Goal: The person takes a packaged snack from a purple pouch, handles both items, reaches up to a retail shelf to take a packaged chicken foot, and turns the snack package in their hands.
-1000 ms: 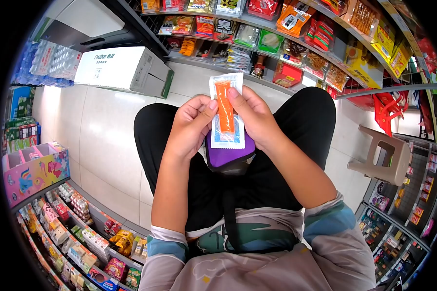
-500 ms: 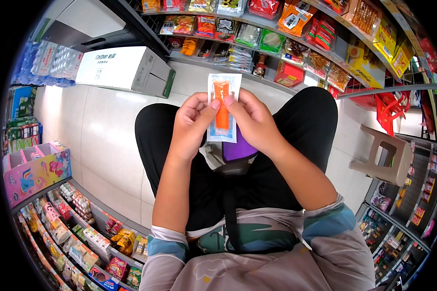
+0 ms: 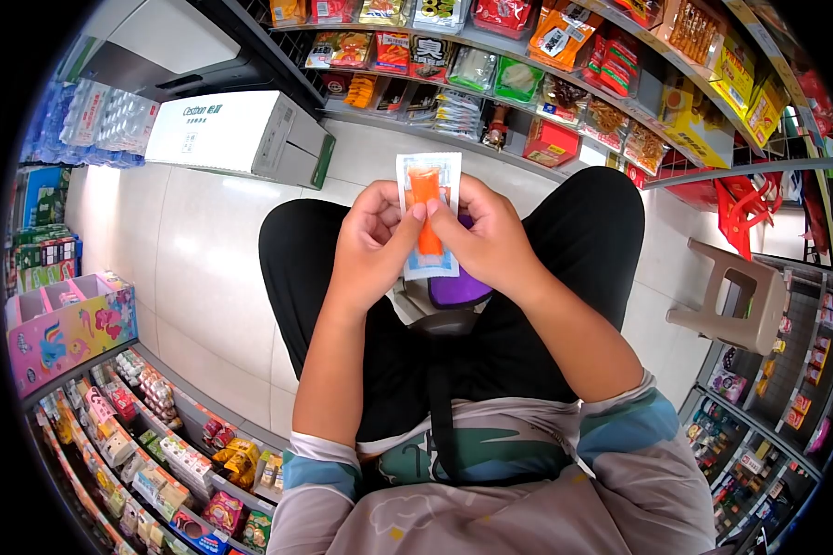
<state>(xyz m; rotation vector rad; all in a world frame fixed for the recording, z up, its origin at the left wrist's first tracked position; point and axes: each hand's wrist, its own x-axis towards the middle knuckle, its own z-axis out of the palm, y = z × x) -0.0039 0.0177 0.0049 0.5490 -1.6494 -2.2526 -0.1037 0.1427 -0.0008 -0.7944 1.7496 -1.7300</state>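
A flat, see-through snack packet (image 3: 417, 260) with pale blue-and-white edges is held upright in front of my knees. Inside it lies an orange stick-shaped piece of food (image 3: 426, 187). My left hand (image 3: 376, 236) pinches the packet's left side, its thumb pressed on the front and the other fingers curled behind. From the right, my right hand (image 3: 483, 231) grips the packet in the same way. Both thumb tips rest close together over the orange piece. The fingertips behind the packet are hidden. Partly covered by the right hand, a purple item (image 3: 457, 290) sits below the packet.
Snack shelves (image 3: 491, 91) curve along the far side. A white carton (image 3: 215, 132) stands on the tiled floor (image 3: 208, 231) at the left. At the right is a beige plastic stool (image 3: 752, 301). More stocked shelves (image 3: 171, 444) run along the lower left.
Both hands have lowered slightly toward my body with the packet, which has tilted a little. Their grip on it stays the same.
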